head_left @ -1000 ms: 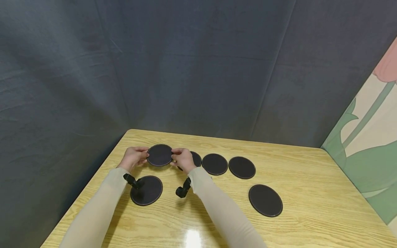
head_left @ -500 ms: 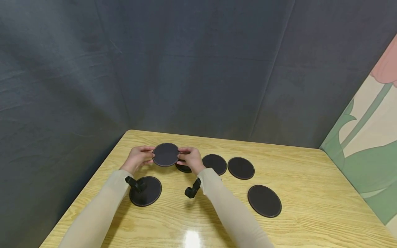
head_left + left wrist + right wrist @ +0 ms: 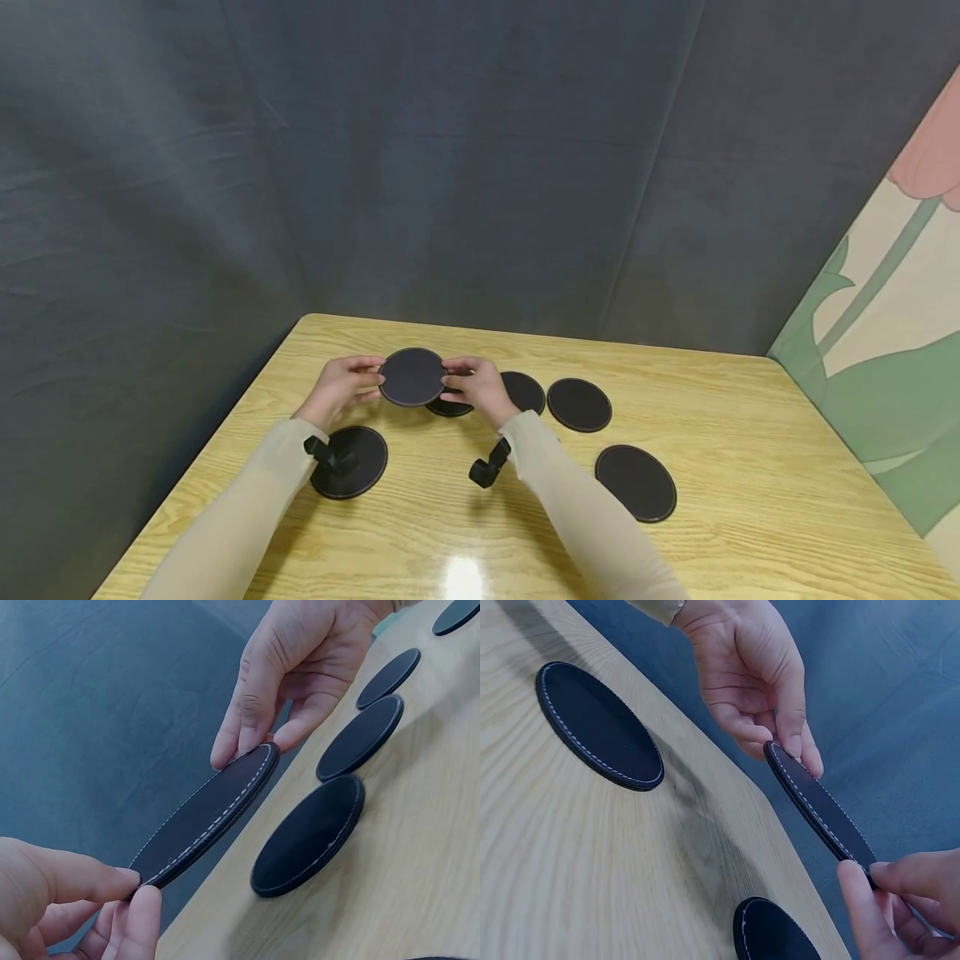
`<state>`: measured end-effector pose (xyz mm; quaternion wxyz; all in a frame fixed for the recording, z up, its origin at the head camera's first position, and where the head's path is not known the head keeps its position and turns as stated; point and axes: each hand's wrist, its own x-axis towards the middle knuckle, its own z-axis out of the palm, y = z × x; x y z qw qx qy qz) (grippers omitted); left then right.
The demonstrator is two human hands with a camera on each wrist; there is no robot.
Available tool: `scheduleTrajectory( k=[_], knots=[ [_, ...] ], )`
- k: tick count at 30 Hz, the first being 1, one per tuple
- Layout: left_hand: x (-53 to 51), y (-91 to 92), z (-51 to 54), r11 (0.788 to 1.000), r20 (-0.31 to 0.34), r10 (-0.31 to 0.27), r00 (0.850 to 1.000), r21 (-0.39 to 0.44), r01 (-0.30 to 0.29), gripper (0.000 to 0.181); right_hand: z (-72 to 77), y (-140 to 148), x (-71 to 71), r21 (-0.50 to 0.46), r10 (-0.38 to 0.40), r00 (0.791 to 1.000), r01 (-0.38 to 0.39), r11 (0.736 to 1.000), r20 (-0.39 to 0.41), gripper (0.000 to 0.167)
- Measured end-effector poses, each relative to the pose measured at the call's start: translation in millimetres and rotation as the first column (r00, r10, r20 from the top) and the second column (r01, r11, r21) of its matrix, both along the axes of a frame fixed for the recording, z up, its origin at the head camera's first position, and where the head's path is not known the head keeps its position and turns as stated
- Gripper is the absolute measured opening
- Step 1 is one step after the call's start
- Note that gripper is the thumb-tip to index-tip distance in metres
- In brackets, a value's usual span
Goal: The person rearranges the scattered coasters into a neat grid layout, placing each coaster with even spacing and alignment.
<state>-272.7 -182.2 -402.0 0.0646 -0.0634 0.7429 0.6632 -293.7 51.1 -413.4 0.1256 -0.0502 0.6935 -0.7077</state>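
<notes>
A round black disc (image 3: 412, 377) with pale edge stitching is held above the far left part of the table. My left hand (image 3: 342, 388) pinches its left edge and my right hand (image 3: 480, 387) pinches its right edge. The left wrist view shows the held disc (image 3: 206, 817) tilted, with thumb and fingers of the left hand (image 3: 67, 900) at its near end. In the right wrist view both hands grip opposite ends of the disc (image 3: 821, 806). Partly hidden behind it and my right hand lies another black disc (image 3: 450, 407) on the table.
Two discs lie right of my right hand, one partly covered by it (image 3: 525, 392), the other fully visible (image 3: 580, 405). Another disc (image 3: 636, 483) lies nearer on the right, and one (image 3: 350, 463) by my left wrist. Dark cloth (image 3: 465, 167) hangs behind the wooden table (image 3: 750, 467).
Both hands have moved to the right with the held disc between them. It now partly overlaps the disc behind it in the head view, and my right hand covers part of the neighbouring disc.
</notes>
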Motion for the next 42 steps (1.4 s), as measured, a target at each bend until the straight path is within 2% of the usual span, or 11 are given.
scheduleTrajectory(
  k=[6, 19, 27, 36, 42],
  knots=[
    [7.2, 7.7, -3.8, 1.0, -0.002, -0.013, 1.0, 0.009, 0.013, 0.043, -5.6, 12, 6.1, 0.034, 0.032, 0.999, -0.032, 0.999, -0.011, 0.032],
    [24.2, 21.0, -15.5, 0.998, 0.005, -0.055, 0.998, 0.014, 0.055, 0.042, -13.1, 31, 25.5, 0.071, 0.042, 0.999, -0.041, 0.997, -0.001, 0.033],
    [33.7, 26.5, -19.3, 0.999, 0.02, -0.047, 0.999, -0.01, 0.047, 0.04, -18.1, 36, 35.6, 0.083, 0.056, 0.998, -0.054, 0.995, -0.015, 0.032],
    [43.0, 29.4, -31.3, 0.999, 0.066, -0.038, 0.997, -0.014, 0.039, 0.035, -26.9, 39, 49.4, 0.091, 0.083, 0.997, -0.083, 0.992, -0.002, 0.032],
    [51.0, 30.7, -36.8, 0.999, 0.067, -0.047, 0.997, -0.022, 0.049, 0.033, -32.3, 41, 55.7, 0.089, 0.096, 0.995, -0.098, 0.991, 0.021, 0.03]
  ],
)
